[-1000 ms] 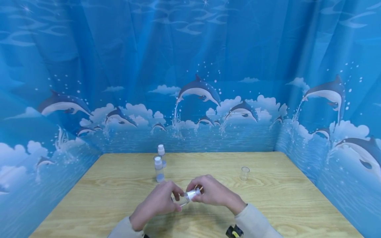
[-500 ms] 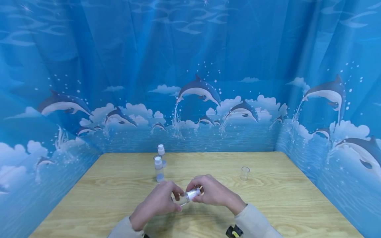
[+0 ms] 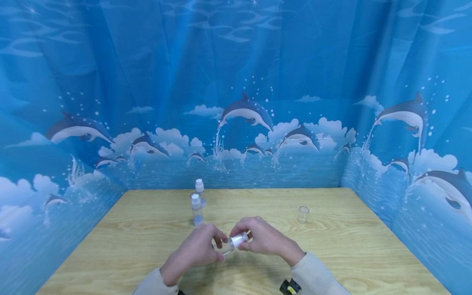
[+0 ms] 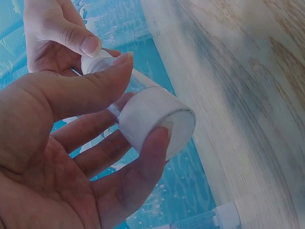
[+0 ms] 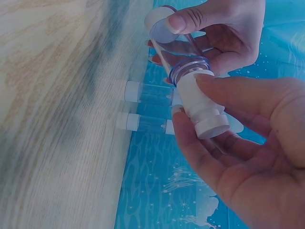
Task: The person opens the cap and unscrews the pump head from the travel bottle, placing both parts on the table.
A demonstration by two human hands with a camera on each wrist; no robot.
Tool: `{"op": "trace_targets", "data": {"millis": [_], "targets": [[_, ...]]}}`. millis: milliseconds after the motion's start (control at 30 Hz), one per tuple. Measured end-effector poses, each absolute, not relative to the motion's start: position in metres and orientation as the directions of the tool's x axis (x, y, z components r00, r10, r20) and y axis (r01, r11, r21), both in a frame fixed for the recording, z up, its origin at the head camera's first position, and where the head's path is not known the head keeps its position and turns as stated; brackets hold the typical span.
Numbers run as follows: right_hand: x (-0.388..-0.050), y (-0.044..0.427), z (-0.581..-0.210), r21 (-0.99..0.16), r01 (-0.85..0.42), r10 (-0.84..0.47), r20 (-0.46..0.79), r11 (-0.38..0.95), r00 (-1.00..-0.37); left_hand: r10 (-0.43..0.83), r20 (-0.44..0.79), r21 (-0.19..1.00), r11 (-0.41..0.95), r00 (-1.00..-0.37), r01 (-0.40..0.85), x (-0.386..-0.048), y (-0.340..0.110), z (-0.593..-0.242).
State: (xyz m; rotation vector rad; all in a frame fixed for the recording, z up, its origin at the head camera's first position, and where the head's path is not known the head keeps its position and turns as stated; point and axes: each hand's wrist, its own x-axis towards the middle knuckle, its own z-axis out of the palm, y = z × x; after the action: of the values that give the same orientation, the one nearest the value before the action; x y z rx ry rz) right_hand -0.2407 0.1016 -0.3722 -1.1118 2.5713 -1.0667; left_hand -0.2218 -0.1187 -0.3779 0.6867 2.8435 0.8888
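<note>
Your left hand [image 3: 200,246] curls round one clear bottle [image 3: 227,246], between your hands; your right hand [image 3: 263,237] pinches its one white pump top [image 3: 238,241]. Neither is nearer. Long axis: 8 to 2 o'clock, pump at 2. Beyond: two standing bottles [image 3: 197,211], 11 o'clock; one clear cap [image 3: 303,216], 2 o'clock.

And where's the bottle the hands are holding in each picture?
Head: the bottle is low down, near the middle.
Left wrist: the bottle is about the middle, slanting up to the left.
Right wrist: the bottle is right of the middle, mostly in the top half.
Shared landmark: the blue curtain.
</note>
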Motion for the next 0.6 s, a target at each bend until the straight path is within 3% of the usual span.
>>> {"op": "trace_targets", "data": {"millis": [600], "targets": [[-0.2423, 0.1009, -0.3745, -0.674, -0.561, -0.680, 0.117, 0.481, -0.724, 0.440, 0.047, 0.570, 0.725, -0.897, 0.386, -0.2215, -0.1190, -0.3767]]}}
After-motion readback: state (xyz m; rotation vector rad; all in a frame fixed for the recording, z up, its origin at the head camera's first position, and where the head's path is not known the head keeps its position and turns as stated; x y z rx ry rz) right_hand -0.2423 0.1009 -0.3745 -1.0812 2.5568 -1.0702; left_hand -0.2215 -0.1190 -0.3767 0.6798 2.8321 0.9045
